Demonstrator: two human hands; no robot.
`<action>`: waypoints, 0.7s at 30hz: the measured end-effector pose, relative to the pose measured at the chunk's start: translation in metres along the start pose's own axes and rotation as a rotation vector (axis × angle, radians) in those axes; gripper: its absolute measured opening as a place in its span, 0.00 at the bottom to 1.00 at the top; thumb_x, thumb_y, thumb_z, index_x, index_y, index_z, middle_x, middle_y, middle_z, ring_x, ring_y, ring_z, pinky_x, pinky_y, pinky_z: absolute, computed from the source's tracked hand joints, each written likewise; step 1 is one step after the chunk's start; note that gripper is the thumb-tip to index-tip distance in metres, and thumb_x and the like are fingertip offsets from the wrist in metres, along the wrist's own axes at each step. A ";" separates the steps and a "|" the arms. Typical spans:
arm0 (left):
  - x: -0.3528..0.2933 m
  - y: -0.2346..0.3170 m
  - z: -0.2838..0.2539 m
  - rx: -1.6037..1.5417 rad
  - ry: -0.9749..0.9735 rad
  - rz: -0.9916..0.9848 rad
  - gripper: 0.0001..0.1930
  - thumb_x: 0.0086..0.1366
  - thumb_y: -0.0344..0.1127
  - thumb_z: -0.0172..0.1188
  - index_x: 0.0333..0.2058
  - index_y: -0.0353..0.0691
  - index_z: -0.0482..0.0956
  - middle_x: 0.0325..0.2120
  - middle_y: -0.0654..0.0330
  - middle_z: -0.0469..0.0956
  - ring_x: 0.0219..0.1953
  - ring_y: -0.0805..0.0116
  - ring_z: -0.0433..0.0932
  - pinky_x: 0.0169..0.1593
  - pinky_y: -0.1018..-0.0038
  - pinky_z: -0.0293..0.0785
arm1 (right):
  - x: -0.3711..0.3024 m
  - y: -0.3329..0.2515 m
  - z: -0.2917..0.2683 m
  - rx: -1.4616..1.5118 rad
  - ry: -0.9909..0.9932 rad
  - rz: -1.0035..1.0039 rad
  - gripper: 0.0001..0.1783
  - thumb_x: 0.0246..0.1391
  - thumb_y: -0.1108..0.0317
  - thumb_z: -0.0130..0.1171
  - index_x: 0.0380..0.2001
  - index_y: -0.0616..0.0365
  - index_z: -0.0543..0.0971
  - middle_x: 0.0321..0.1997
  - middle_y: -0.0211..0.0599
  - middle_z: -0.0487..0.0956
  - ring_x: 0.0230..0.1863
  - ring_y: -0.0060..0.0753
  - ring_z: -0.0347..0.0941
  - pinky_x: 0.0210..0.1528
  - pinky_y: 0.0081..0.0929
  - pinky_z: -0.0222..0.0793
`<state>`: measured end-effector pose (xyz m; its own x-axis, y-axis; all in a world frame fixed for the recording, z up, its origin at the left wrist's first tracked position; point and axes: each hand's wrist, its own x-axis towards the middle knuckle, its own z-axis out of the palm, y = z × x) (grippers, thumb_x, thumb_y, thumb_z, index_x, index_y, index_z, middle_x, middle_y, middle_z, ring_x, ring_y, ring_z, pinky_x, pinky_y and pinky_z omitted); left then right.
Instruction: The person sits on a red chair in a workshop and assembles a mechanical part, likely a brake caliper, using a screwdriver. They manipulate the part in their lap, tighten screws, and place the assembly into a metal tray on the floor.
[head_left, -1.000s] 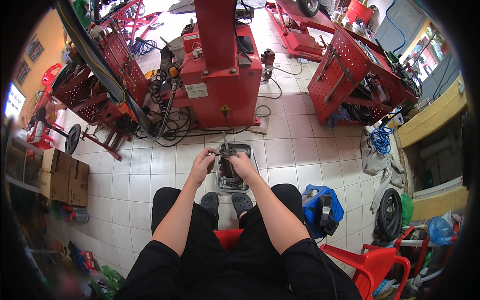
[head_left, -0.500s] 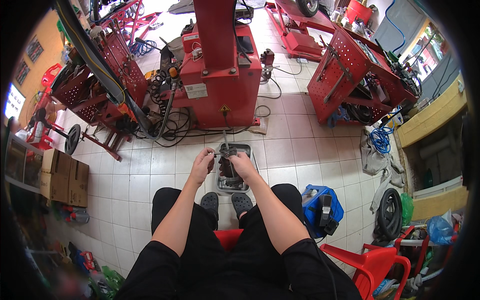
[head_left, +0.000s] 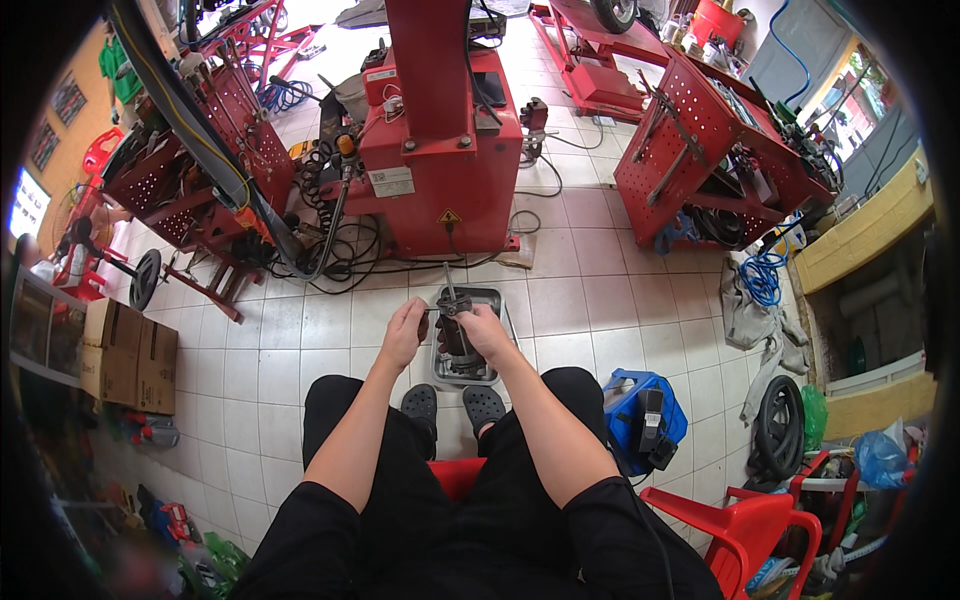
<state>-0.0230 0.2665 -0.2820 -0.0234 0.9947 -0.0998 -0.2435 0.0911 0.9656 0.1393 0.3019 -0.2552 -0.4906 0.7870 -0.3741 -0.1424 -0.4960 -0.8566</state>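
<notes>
Above a grey metal tray (head_left: 492,381) on the floor, my right hand (head_left: 484,333) grips a dark, cylindrical metal part (head_left: 457,341). A bright shaft (head_left: 450,280) sticks up from its far end. My left hand (head_left: 404,332) is closed just left of that end, fingers pinched together. A thin rod-like tool (head_left: 432,309) runs from those fingertips to the part's head; its exact kind is too small to tell. My palm and fingers hide some of the part's right side.
Beyond the tray stands a red machine (head_left: 440,215) with hoses and cables at its base. Red tool carts (head_left: 690,150) flank it. A blue container (head_left: 640,420) sits by my right knee, a red plastic chair (head_left: 750,530) behind it. Cardboard boxes (head_left: 128,355) are at left.
My left fingers have turned slightly at the thin tool. The shaft's tip has tipped a little to the left. A person in green shows more at the far left.
</notes>
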 end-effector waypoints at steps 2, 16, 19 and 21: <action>0.003 -0.010 -0.007 0.042 0.034 -0.004 0.13 0.70 0.45 0.43 0.30 0.44 0.68 0.13 0.74 0.55 0.13 0.84 0.51 0.17 0.82 0.46 | -0.001 -0.002 0.003 0.005 -0.001 0.011 0.12 0.53 0.67 0.50 0.32 0.67 0.76 0.24 0.43 0.78 0.21 0.35 0.77 0.23 0.27 0.72; -0.001 -0.008 0.008 0.094 0.081 0.138 0.13 0.70 0.46 0.43 0.33 0.42 0.64 0.16 0.70 0.59 0.19 0.82 0.57 0.22 0.82 0.53 | -0.003 -0.004 0.002 0.007 0.019 -0.009 0.13 0.53 0.66 0.50 0.32 0.67 0.76 0.24 0.43 0.78 0.21 0.35 0.77 0.23 0.27 0.72; 0.003 -0.014 0.004 0.136 0.091 0.140 0.14 0.71 0.46 0.41 0.31 0.43 0.65 0.15 0.71 0.58 0.16 0.83 0.56 0.19 0.83 0.51 | -0.003 -0.003 0.001 0.001 0.010 0.006 0.13 0.53 0.66 0.50 0.31 0.67 0.76 0.24 0.43 0.78 0.21 0.35 0.77 0.23 0.28 0.73; 0.004 -0.013 -0.002 0.141 0.104 0.059 0.16 0.71 0.47 0.41 0.31 0.42 0.65 0.15 0.72 0.58 0.16 0.83 0.56 0.19 0.83 0.51 | -0.002 -0.002 0.002 0.010 -0.001 0.012 0.13 0.53 0.67 0.50 0.32 0.68 0.76 0.24 0.44 0.78 0.21 0.35 0.77 0.23 0.28 0.73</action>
<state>-0.0214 0.2689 -0.2955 -0.1358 0.9889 -0.0596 -0.1005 0.0461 0.9939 0.1395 0.3007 -0.2519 -0.4930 0.7805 -0.3845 -0.1448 -0.5094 -0.8483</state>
